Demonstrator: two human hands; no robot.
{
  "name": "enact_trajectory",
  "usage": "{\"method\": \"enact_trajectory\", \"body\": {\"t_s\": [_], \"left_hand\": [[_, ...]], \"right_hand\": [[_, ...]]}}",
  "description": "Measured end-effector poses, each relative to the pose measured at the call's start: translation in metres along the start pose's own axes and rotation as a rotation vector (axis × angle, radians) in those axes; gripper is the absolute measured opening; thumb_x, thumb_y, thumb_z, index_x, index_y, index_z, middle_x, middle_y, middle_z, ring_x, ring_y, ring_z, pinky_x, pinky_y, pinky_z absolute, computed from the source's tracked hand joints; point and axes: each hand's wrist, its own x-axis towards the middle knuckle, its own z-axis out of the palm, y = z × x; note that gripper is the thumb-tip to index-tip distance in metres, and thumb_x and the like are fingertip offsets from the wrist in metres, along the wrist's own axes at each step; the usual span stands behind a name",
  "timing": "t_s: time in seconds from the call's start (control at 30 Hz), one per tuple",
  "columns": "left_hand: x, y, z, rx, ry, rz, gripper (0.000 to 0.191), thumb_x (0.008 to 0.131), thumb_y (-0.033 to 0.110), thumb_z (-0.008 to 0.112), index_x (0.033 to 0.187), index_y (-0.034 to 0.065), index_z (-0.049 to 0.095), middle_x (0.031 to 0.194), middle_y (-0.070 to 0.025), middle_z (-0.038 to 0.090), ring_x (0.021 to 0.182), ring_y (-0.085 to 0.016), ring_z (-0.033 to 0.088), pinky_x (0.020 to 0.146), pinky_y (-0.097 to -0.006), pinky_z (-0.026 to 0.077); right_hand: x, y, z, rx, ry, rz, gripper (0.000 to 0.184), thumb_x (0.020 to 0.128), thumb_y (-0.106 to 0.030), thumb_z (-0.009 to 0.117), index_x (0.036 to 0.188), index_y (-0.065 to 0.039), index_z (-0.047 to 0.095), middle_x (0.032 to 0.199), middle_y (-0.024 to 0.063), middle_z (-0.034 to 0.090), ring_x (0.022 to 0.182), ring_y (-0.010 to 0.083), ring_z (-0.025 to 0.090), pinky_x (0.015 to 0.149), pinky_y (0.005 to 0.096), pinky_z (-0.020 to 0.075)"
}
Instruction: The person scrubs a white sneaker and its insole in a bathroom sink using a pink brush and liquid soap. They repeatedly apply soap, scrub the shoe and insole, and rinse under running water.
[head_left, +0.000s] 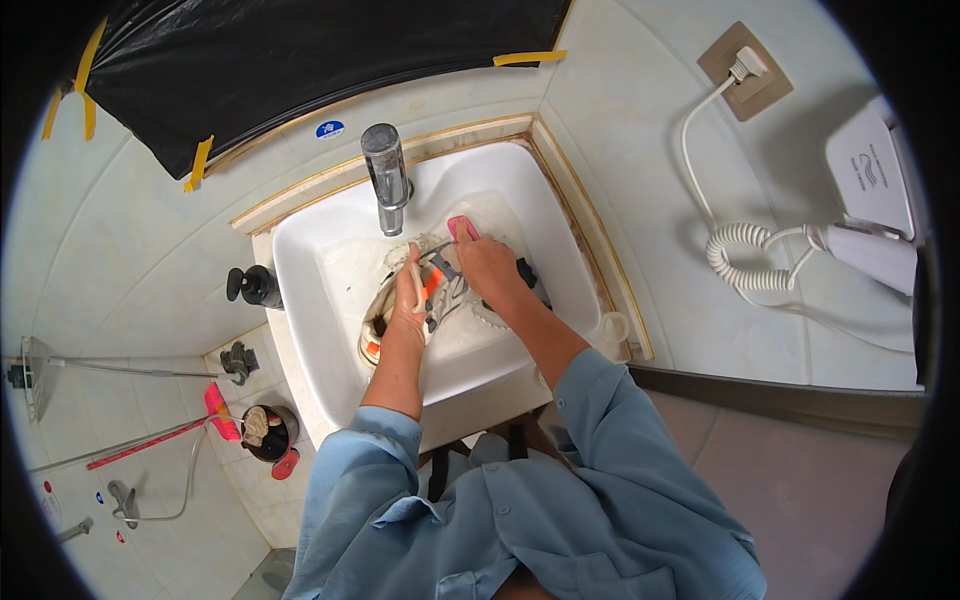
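A white washbasin (304, 315) holds cloudy water. In it my left hand (409, 289) grips a light-coloured sneaker (382, 307) with grey and orange parts by its side. My right hand (487, 262), to the right of it, holds a pink scrubbing brush (461, 227) at the far part of the shoe; the brush's underside is hidden. Beneath my right wrist lies another shoe (491, 311) with dark parts, partly under water and covered by my forearm. The chrome faucet (388, 180) stands beyond my left hand, and no stream of water shows from it.
A black pump bottle (255, 286) stands at the basin's left. On the right wall hang a white hair dryer (862, 251) with a coiled cord and a plugged socket (745, 71). A dark bucket (289, 427), a mop and a pink broom (221, 411) are on the floor at left.
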Motion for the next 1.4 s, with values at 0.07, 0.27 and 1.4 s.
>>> {"method": "enact_trajectory", "body": {"t_s": [0.07, 0.27, 1.4], "left_hand": [[0.001, 0.0, 0.0, -0.078, -0.09, -0.041, 0.058, 0.091, 0.054, 0.058, 0.122, 0.0054, 0.058, 0.111, -0.0129, 0.066, 0.098, -0.026, 0.064, 0.087, -0.0388, 0.053], [0.004, -0.003, -0.001, 0.003, -0.052, -0.072, 0.058, 0.09, 0.059, 0.057, 0.116, 0.0067, 0.06, 0.101, -0.01, 0.067, 0.089, -0.024, 0.065, 0.082, -0.0362, 0.054], [0.006, 0.013, -0.008, -0.263, -0.257, 0.074, 0.071, 0.094, 0.062, 0.045, 0.126, -0.0008, 0.054, 0.122, -0.0161, 0.062, 0.11, -0.032, 0.06, 0.099, -0.0433, 0.047]], "right_hand": [[-0.004, 0.003, 0.007, -0.045, -0.005, -0.032, 0.047, 0.096, -0.028, 0.051, 0.137, -0.006, 0.045, 0.08, 0.027, 0.061, 0.064, 0.0406, 0.065, 0.052, 0.0477, 0.0537], [-0.009, -0.002, 0.008, -0.1, -0.042, -0.097, 0.051, 0.095, -0.028, 0.053, 0.141, -0.008, 0.043, 0.071, 0.0197, 0.059, 0.063, 0.0385, 0.065, 0.053, 0.0479, 0.0534], [-0.018, -0.005, 0.028, -0.084, -0.069, -0.036, 0.05, 0.097, -0.028, 0.048, 0.14, -0.005, 0.038, 0.074, 0.0224, 0.062, 0.057, 0.0373, 0.064, 0.051, 0.0473, 0.054]]}}
